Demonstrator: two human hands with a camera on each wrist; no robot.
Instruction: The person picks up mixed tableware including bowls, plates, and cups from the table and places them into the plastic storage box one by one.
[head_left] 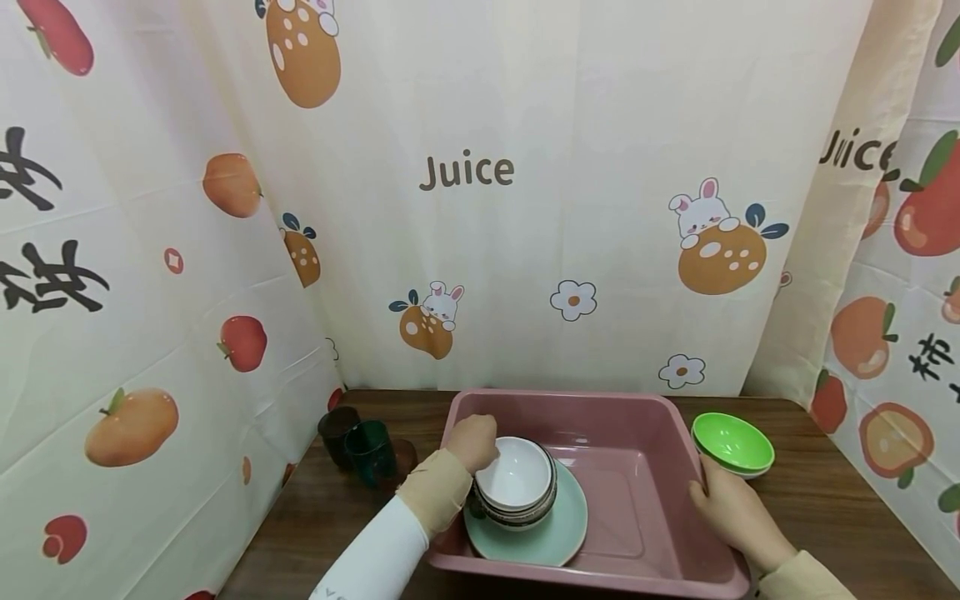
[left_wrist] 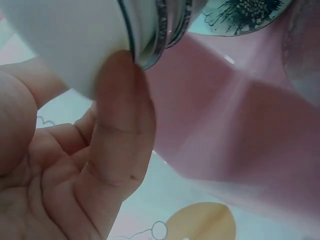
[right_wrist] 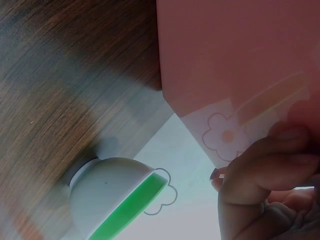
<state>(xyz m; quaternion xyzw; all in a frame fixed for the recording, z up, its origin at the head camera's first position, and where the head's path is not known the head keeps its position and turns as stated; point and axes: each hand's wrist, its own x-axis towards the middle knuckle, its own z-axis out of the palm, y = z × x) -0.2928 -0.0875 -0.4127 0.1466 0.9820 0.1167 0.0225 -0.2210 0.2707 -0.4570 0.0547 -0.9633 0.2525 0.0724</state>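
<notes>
My left hand (head_left: 472,443) pinches the rim of a white bowl (head_left: 513,473), the top one of a stack of bowls. In the left wrist view, thumb and fingers lie on either side of this white bowl (left_wrist: 65,35); dark-rimmed bowls (left_wrist: 165,30) sit beyond it. Beneath the stack is a pale green plate (head_left: 566,525), inside a pink basin (head_left: 615,575). My right hand (head_left: 731,508) grips the basin's right side, with the thumb over the rim. The right wrist view shows curled fingers (right_wrist: 250,185) against the basin wall (right_wrist: 225,50).
Just right of the basin stands a green-lined bowl (head_left: 733,442), white outside. Dark cups (head_left: 371,450) stand left of the basin on the wooden table (head_left: 292,533). A printed curtain (head_left: 525,233) hangs behind and along both sides of the table.
</notes>
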